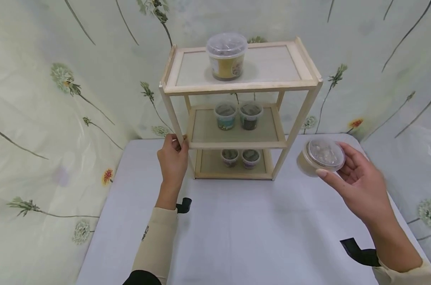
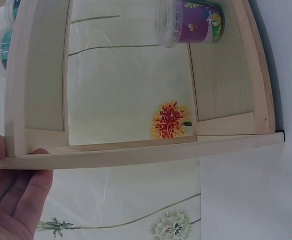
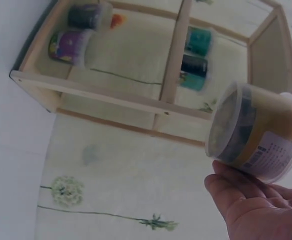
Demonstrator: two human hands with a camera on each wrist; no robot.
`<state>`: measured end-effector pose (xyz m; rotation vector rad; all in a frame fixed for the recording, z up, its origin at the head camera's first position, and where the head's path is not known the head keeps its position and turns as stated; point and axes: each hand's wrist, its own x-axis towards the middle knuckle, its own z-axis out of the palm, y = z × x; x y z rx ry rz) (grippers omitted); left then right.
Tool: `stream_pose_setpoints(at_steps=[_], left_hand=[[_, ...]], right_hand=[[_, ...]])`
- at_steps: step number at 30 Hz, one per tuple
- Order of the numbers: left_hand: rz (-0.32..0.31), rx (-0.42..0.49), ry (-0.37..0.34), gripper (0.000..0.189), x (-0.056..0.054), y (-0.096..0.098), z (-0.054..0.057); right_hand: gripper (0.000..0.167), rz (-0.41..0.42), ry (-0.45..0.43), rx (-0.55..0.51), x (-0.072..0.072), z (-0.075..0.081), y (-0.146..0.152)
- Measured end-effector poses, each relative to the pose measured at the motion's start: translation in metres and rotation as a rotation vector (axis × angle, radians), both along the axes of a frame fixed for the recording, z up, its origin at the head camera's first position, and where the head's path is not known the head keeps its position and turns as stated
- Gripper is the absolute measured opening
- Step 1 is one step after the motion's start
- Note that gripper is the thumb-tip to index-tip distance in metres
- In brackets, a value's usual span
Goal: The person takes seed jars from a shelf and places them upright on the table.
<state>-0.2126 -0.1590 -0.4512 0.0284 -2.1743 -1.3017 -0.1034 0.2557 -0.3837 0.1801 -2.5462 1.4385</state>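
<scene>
A three-tier wooden shelf rack (image 1: 236, 145) stands on the table. My left hand (image 1: 173, 162) grips its left front post beside the middle tier, thumb and fingers on either side of the wood in the left wrist view. Off the rack's right side, my right hand (image 1: 366, 188) holds a clear-lidded plastic tub (image 1: 323, 154) above the table. A yellow band and a printed label show on that tub (image 3: 268, 135) in the right wrist view. On the top tier sits a similar large tub (image 1: 226, 59) with a yellow band.
Two small teal and dark tubs (image 1: 225, 115) stand side by side on the middle tier. Below them, two small purple-labelled tubs (image 1: 251, 158) sit on the bottom tier. A white cloth covers the table (image 1: 236, 229); a flower-print curtain (image 1: 94, 79) hangs close behind and around it.
</scene>
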Motion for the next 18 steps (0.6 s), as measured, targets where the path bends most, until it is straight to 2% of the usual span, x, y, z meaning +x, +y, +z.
stream_pose_setpoints(at_steps=[6,18], left_hand=[[-0.005,0.004,0.014,0.018,0.001,-0.001,0.0],[-0.01,0.014,0.02,0.017,0.001,-0.001,0.001]], right_hand=[[0.084,-0.006,-0.051,0.025,0.005,-0.018,0.002],[0.086,-0.022,-0.107,-0.048,0.019,-0.07,0.002]])
